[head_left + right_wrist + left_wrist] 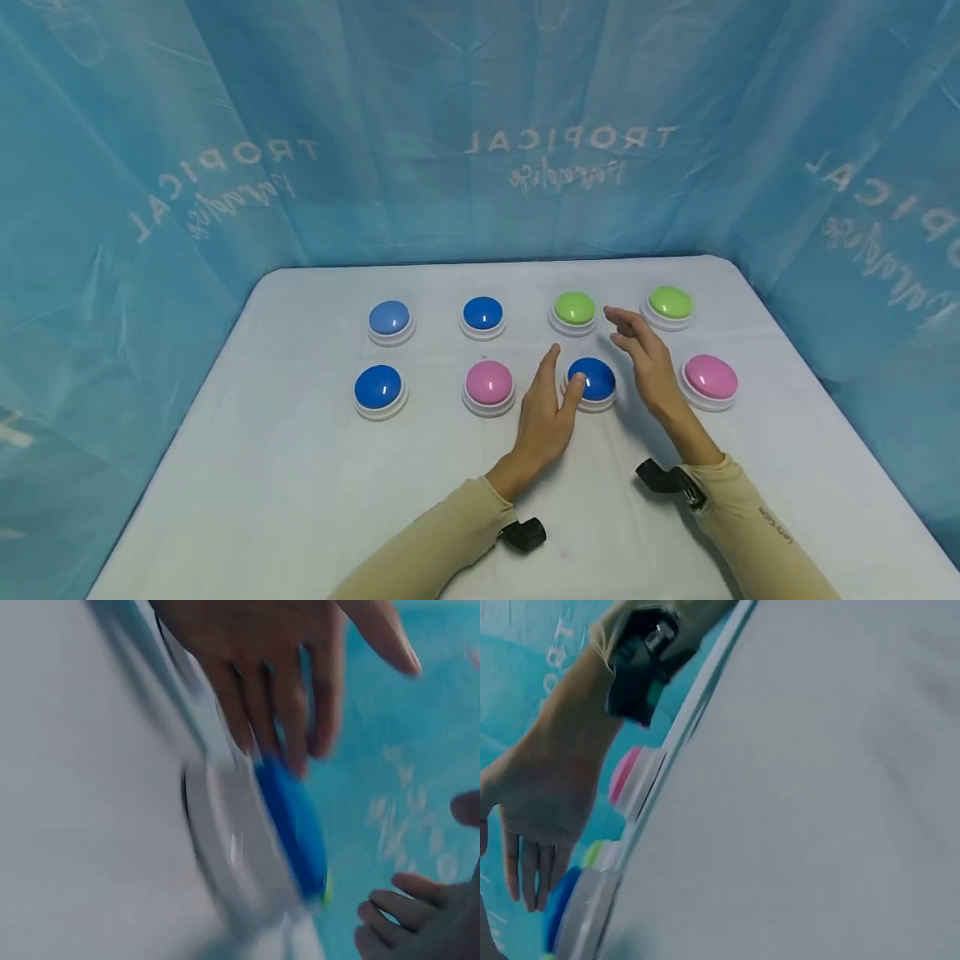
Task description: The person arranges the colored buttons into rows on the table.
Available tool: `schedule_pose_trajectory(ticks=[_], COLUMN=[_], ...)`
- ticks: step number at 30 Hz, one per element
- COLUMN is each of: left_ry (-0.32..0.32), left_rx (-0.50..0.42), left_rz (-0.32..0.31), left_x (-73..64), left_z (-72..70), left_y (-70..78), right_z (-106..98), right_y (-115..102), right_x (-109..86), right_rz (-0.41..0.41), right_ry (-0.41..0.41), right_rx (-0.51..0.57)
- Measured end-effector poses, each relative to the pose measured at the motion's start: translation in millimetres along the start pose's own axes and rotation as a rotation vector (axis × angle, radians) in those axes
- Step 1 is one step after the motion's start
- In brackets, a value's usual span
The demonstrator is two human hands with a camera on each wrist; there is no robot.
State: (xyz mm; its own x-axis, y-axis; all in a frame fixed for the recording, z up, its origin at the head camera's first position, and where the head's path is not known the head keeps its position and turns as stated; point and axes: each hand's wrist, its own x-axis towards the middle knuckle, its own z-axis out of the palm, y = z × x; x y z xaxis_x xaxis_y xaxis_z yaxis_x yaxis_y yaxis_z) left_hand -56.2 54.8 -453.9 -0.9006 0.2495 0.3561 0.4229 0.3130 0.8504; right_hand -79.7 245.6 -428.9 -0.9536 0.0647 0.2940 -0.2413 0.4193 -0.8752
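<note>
Both hands hold nothing. My left hand (542, 421) hovers left of a blue push button (597, 377) on a white base, its fingers extended. In the head view its thumb overlaps that button; whether they touch I cannot tell. On the button's other side is my right hand (651, 362), palm inward, fingers loosely straight and pointing away from me. Its fingertips lie between two green buttons, a left one (575, 307) and a right one (671, 302). Just right of that hand sits a pink button (711, 377). The right wrist view is blurred.
Left of the hands stand another pink button (489, 382), a dark blue one (378, 387), a light blue one (389, 317) and a back-row blue one (483, 312). All rest on a white-covered table (300, 500). Blue printed sheeting (420, 200) surrounds its back and sides.
</note>
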Motion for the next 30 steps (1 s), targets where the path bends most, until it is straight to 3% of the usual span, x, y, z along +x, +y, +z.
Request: schedule_pose_trajectory(ticks=[3,5,10,19,23,30], left_ry=[-0.001,0.012,0.015,-0.034,-0.049,-0.066], left_rx=[0.000,0.004,0.043,0.083,0.102,0.135], left_rz=[-0.105,-0.150,-0.222,-0.334,-0.340,-0.286], left_x=[6.2,13.6,37.2,63.8,66.7,65.3], left_z=[8.0,9.3,5.7,1.0,0.9,2.4], left_y=[-4.9,-8.4,-16.5,-25.3,-25.5,-23.6], right_z=[-5,-3,10,21,23,21], right_y=[19,29,38,38,39,39], right_x=[6.0,10.0,21.9,30.9,31.5,29.0], right_rz=[0.110,0.149,0.149,0.130,0.098,0.081], right_ry=[-0.096,-0.134,-0.153,-0.213,-0.211,-0.192], right_rx=[0.017,-0.026,-0.154,-0.182,-0.193,-0.211])
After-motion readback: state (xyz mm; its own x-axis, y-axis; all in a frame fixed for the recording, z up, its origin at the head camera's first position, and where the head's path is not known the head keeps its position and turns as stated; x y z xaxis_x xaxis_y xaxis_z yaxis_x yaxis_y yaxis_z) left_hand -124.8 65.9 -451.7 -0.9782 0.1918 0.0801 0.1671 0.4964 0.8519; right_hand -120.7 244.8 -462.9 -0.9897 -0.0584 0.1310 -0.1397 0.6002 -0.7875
